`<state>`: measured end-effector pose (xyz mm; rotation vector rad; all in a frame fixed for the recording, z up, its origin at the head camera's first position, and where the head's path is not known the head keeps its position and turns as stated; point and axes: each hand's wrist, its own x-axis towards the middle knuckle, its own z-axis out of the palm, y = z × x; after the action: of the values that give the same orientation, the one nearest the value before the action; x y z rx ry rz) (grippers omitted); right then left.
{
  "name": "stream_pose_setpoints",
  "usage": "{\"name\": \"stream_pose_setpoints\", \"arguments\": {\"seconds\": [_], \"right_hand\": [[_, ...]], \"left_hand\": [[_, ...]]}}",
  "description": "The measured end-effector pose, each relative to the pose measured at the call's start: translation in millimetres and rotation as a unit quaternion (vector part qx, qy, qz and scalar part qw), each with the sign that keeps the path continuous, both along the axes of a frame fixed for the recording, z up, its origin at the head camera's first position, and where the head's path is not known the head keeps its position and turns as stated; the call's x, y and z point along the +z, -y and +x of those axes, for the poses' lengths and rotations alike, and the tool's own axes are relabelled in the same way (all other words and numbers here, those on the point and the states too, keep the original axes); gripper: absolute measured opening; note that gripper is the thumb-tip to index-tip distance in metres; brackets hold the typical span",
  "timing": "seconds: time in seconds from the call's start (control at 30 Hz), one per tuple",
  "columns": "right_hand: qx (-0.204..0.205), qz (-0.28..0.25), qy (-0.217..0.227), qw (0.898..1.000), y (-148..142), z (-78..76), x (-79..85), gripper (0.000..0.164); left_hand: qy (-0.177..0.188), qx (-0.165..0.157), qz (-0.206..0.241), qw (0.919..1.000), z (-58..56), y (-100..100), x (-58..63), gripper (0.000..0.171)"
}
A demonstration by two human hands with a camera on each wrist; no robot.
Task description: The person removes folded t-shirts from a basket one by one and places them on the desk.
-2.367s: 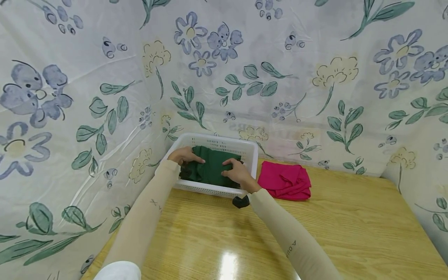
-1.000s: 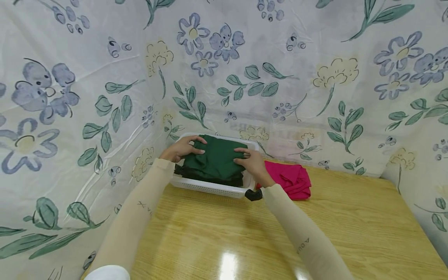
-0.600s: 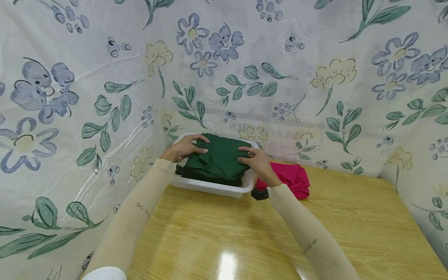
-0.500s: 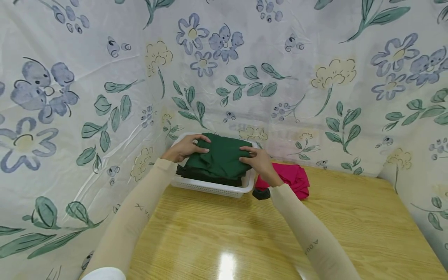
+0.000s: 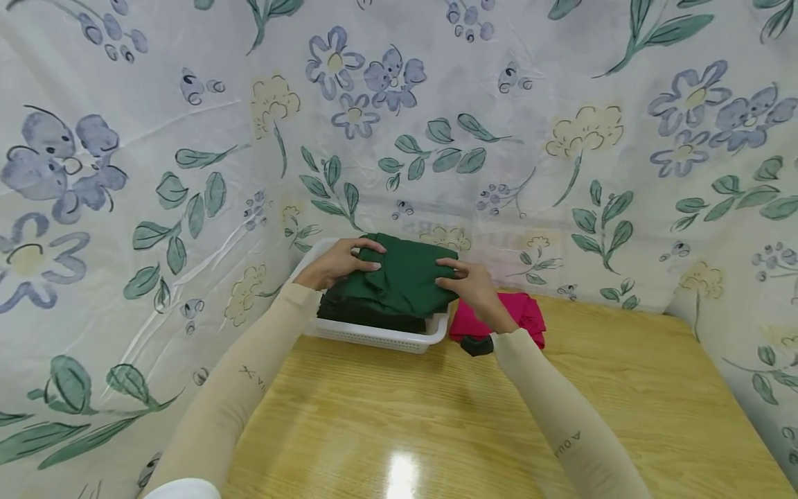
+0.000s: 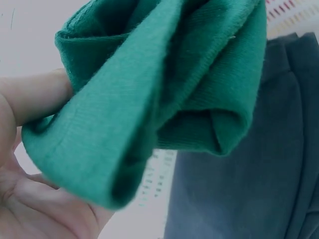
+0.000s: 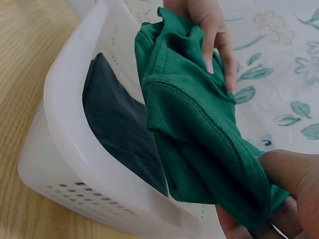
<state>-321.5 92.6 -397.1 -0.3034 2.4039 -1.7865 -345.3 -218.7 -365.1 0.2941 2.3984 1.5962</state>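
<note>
A folded green garment is raised over the white basket, held between both hands. My left hand grips its left edge, thumb on the near face; the left wrist view shows the thumb against the loose green folds. On the other side, my right hand pinches the right edge, and some of its fingers go under the cloth in the right wrist view. A seam and ribbed band show on the garment. Beneath it, folded dark cloth lies in the basket.
A folded bright pink cloth lies on the wooden table, just right of the basket. The basket stands at the table's back left, close to the floral sheet that hangs behind and at the left. A black object sits at my right wrist.
Both hands were down in the basket on the green garment; they have lifted it up out of the basket and slightly rightward. More of the dark cloth shows. Basket and pink cloth have stayed put.
</note>
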Motion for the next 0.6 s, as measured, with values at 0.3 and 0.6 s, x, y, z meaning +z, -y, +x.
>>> {"name": "stream_pose_setpoints", "arguments": {"seconds": [0.3,0.6], "right_hand": [[-0.004,-0.015,-0.008,1.000,-21.1,2.4,3.2,0.042],[0.001,-0.002,-0.027,1.000,-40.3,6.2,6.6,0.042]], "left_hand": [[-0.001,-0.002,0.012,0.9999,1.2,-20.4,4.4,0.041],[0.000,-0.003,0.018,0.9998,3.8,-40.1,7.4,0.040]]}}
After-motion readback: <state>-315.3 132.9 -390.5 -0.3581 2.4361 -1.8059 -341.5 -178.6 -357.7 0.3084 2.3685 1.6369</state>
